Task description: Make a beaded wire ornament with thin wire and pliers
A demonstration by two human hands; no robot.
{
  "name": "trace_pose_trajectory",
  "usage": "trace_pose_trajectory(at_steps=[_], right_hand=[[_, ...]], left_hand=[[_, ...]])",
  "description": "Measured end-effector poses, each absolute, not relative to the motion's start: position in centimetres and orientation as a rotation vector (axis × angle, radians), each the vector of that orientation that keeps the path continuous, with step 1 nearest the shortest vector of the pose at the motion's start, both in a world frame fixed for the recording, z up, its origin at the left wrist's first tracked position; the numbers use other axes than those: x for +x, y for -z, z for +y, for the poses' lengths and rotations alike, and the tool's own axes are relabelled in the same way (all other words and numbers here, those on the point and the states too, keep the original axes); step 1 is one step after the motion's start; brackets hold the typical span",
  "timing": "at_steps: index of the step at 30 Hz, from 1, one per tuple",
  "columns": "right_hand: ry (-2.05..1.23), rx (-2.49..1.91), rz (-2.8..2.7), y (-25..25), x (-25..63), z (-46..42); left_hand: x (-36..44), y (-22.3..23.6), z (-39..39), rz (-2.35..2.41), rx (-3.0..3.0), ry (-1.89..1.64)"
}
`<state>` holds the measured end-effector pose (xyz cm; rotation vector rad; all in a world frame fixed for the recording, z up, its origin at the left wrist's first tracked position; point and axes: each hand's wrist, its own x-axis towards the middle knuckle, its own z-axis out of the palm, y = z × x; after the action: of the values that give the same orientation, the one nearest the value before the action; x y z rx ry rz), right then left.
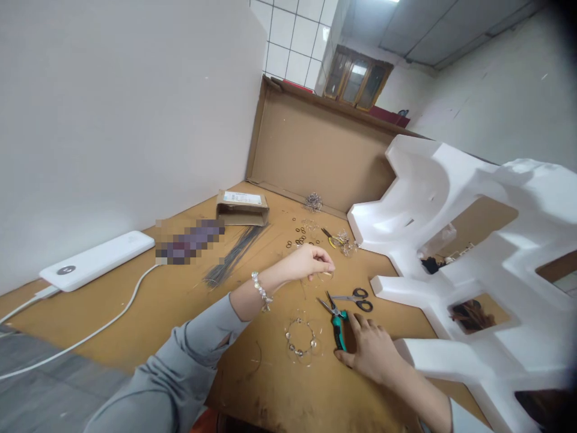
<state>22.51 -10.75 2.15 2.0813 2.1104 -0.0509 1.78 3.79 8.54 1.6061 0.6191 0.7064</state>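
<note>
My left hand (315,262), with a beaded bracelet (260,291) round its wrist, is raised over the middle of the table. Its thumb and fingers pinch a thin, pale wire loop (328,275), too fine to make out fully. Lower right, my right hand (376,349) has its thumb and fingers around the green-and-black handles of needle-nose pliers (338,331), whose jaws point away and stand apart. Just beyond them lie black-handled scissors (360,298). Left of the pliers, a wire ring with clear beads (300,353) rests on the wood.
White foam packing (433,186) stands along the right side. Near the back are an opened cardboard box (242,210), grey wires (238,255), small dark rings (298,240), yellow-handled pliers (332,242) and wire tangles (314,202). A white power strip (99,258) trails cables at left.
</note>
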Motion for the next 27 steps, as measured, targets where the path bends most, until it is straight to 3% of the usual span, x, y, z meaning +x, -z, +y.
trace_pose_trajectory(at_steps=[9,15,17,19,22,27], right_hand=[[0.027,2.111,2.078,-1.7,24.1,-8.9],[0.516,2.152,2.426,-3.9,26.2,-8.5],[0.293,2.196,2.535,-5.7,27.1,-8.3],[-0.248,2.099,2.698,-8.2,27.9,-8.1],[-1.066,1.620,2.746,-12.3,28.4,-7.6],[-1.288,1.249,2.542,-16.8,27.3,-7.3]], left_hand=[[1.5,-8.7,3.5,0.507,1.429,-0.684],[0.9,-9.5,3.5,0.504,1.357,-0.706],[0.7,-9.8,3.4,0.492,1.305,-0.699],[0.7,-10.0,3.3,0.469,1.263,-0.681],[0.9,-9.8,3.3,0.437,1.231,-0.635],[1.2,-9.6,3.2,0.403,1.193,-0.587]])
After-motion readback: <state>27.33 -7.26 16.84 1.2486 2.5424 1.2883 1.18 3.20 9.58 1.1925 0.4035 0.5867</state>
